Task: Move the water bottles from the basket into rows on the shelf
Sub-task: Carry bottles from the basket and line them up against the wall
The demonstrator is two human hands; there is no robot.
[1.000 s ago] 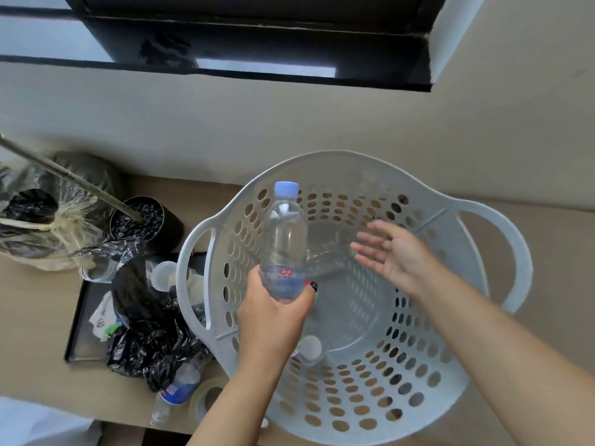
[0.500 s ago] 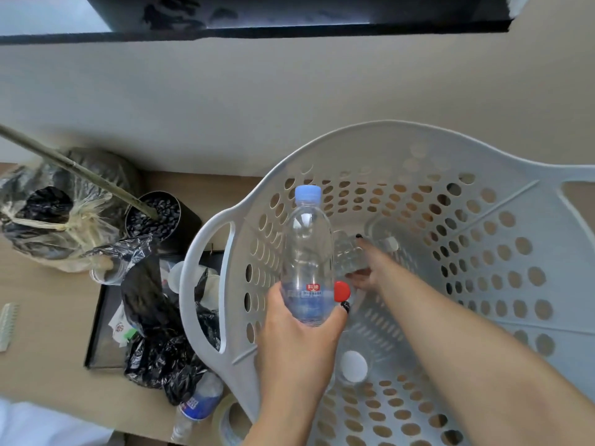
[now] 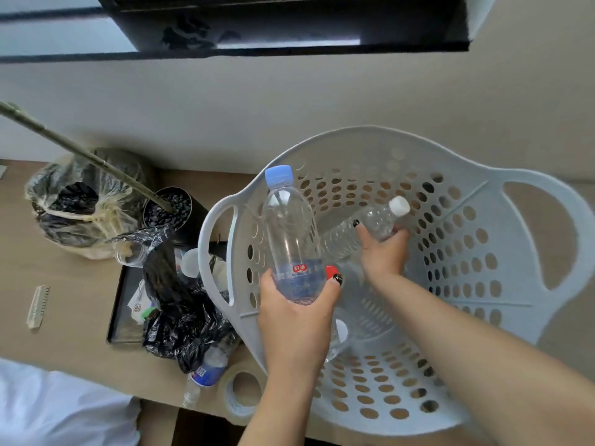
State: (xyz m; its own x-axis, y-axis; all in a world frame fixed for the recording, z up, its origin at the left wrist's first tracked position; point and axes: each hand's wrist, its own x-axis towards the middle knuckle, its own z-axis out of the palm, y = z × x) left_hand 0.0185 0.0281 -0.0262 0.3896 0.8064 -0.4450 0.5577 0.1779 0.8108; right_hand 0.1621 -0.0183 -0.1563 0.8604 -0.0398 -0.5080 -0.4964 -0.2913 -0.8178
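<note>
Over the pale perforated basket on the wooden table: your left hand grips the base of an upright blue-capped bottle, fingers wrapped round its label. Inside the basket, your right hand clasps a tilted white-capped bottle near its neck. Beside the basket: black plastic bag, tape roll, one lying bottle.

A pale plain wall is rising behind a light wooden tabletop. Above the wall, a black-framed window is letting in daylight. On the tabletop, a clear bag is sitting near the wall, with a black tray lying in front of it.
</note>
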